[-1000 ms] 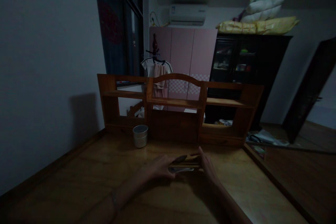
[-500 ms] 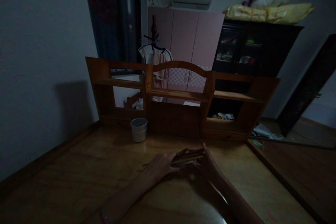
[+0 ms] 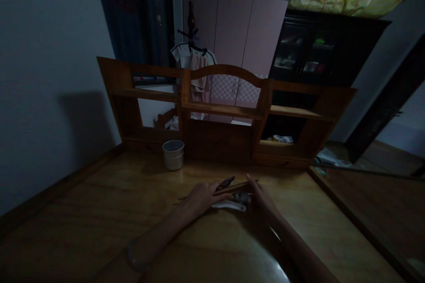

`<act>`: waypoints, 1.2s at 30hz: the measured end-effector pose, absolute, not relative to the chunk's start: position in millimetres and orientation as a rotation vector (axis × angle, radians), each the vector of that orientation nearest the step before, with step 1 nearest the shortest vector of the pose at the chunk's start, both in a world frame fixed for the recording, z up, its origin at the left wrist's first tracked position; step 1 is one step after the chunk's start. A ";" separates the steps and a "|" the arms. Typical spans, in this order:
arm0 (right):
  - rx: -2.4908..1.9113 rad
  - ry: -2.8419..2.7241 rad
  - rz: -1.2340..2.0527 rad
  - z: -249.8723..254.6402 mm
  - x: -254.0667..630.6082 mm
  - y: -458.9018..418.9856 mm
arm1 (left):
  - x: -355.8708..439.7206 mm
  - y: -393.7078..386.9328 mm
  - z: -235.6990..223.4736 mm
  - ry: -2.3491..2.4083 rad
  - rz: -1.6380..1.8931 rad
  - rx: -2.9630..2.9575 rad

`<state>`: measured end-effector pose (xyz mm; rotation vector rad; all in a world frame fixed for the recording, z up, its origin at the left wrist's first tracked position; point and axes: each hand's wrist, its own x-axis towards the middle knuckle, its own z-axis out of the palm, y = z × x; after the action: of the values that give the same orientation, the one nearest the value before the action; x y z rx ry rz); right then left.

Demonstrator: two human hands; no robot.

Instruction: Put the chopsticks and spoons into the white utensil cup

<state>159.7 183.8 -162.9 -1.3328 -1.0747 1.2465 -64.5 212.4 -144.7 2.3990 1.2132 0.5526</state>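
Observation:
My left hand (image 3: 200,198) is closed around a bundle of thin wooden sticks (image 3: 230,189) that look like chopsticks; their other ends stick out past my wrist. A dark, pointed or spoon-like end (image 3: 227,182) rises from the same grip. Beneath the fingers, a pale-handled utensil (image 3: 230,205) lies at or just above the tabletop, beside a greyish rounded piece that is too dim to name. At the right ends of the sticks, my right hand (image 3: 262,198) has its fingers around them, partly lost in shadow. A round silver metal cup (image 3: 173,155) stands upright beyond my left hand.
A wooden shelf unit (image 3: 219,141) runs along the back of the glossy wooden table (image 3: 133,212). The wall (image 3: 49,97) borders the left side, and a raised wooden edge (image 3: 345,216) borders the right. Farther off are a pink wardrobe and a black cabinet.
The camera has tilted down a little. My hands have shifted slightly against the bundle, whose pieces are more spread, and the pale handle shows more clearly. The cup stays where it was.

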 end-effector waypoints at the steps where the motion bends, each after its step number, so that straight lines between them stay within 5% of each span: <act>1: -1.358 -1.063 1.205 -161.9 160.8 183.2 | -64.9 213.1 -144.7 1.202 0.571 2.413; 14: -1.525 -1.304 0.912 -166.0 168.8 180.1 | -74.9 229.0 -158.6 1.404 0.474 2.632; 21: -1.703 -1.551 0.264 -172.2 177.8 179.2 | -80.2 233.9 -156.5 1.452 0.629 2.678; 28: -1.655 -1.489 0.293 -163.5 176.6 178.5 | -81.4 242.4 -164.0 1.497 0.799 2.591; 31: -1.601 -1.423 0.337 -161.0 178.3 179.9 | -80.9 244.0 -158.8 1.518 1.058 2.473; 36: -1.482 -1.273 0.424 -161.1 187.7 188.2 | -94.8 243.6 -127.9 1.580 2.087 1.957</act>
<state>187.7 188.2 -161.1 -1.4822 -1.2729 0.4244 -94.8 243.6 -127.9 1.9573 1.5805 2.0865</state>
